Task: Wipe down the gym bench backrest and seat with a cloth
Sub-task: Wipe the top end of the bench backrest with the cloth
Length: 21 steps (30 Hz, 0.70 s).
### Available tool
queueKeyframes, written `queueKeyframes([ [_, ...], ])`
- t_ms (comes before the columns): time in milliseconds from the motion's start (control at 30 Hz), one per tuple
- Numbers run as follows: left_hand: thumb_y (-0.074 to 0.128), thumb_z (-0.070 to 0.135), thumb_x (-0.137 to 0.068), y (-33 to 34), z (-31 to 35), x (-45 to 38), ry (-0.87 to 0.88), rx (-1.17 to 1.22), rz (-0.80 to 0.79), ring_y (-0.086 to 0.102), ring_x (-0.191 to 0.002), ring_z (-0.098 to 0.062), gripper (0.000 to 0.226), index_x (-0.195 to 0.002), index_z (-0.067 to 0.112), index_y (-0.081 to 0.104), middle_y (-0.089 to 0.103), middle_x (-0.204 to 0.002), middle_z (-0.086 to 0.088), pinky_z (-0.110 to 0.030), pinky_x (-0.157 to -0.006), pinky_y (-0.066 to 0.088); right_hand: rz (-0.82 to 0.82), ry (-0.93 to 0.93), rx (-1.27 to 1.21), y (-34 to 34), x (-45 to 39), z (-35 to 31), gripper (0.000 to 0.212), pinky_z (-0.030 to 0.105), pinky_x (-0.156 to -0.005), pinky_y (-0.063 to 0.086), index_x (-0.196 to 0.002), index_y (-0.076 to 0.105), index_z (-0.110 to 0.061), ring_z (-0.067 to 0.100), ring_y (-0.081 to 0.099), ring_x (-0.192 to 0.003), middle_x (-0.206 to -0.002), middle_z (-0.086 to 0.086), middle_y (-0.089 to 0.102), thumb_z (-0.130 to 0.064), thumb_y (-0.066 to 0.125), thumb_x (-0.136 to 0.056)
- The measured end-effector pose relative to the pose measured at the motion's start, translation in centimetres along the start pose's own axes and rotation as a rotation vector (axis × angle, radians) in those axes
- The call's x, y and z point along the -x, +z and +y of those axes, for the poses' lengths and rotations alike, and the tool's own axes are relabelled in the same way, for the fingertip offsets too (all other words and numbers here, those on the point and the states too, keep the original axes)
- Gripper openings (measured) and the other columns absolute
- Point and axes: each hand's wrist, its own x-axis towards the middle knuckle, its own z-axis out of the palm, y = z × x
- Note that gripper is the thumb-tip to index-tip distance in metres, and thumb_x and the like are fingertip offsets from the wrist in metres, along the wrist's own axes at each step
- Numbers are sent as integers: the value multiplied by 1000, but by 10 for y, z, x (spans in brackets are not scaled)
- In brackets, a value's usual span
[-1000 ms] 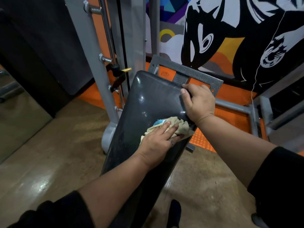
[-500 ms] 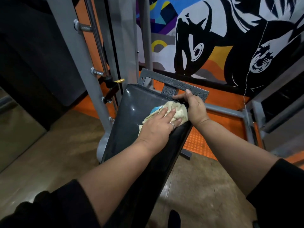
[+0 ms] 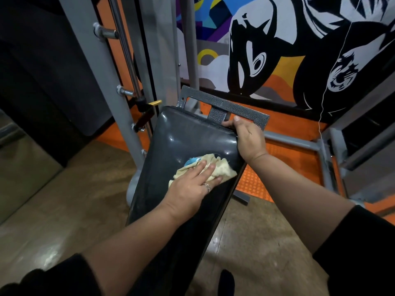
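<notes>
A painted mural [image 3: 267,50] — bold black and white shapes over blue, yellow and orange — was spread across the far wall. Grey steel uprights [image 3: 92,67] fitted with chrome pegs were set at the left, beside a dark panel [image 3: 42,71]. The brown polished floor [image 3: 53,199] was marked by soft glare, and orange studded matting [image 3: 284,167] was laid beneath the grey frame tubes [image 3: 292,141].

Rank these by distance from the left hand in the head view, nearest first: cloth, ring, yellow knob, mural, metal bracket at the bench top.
1. ring: on a finger of the left hand itself.
2. cloth: under its fingers, on the backrest.
3. metal bracket: beyond the pad's top edge, by the right hand.
4. yellow knob: up-left on the rack; too close to call against the bracket.
5. mural: on the far wall.
</notes>
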Motion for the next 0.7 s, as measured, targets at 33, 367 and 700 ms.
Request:
queueKeyframes([
  [33, 37, 2, -76, 2, -1, 8, -3, 4, -5, 62, -109, -32, 51, -108, 21, 72, 65, -120, -9, -35, -77, 56, 2, -28, 66, 1, 1, 1, 42, 25, -83, 41, -93, 74, -21, 14, 60, -103, -102, -4, 71, -40, 36, -94],
  [367, 33, -1, -92, 6, -23, 63, -191, 88, -256, 9, -146, -18, 65, -146, 33, 25, 7, -157, 5, -25, -113, 22, 19, -260, 730, 14, 15, -20, 23, 41, -72, 36, -100, 56, -2, 38, 51, -93, -91, 21, 63, -20, 42, -97],
  [700, 53, -3, -83, 28, -54, 76, -417, 222, -138, 15, -144, -14, 75, -142, 38, 32, 16, -155, 9, -23, -109, 34, 270, -192, 769, 36, 17, -20, 25, 41, -79, 35, -93, 60, -6, 37, 53, -90, -87, 17, 65, -22, 41, -86],
])
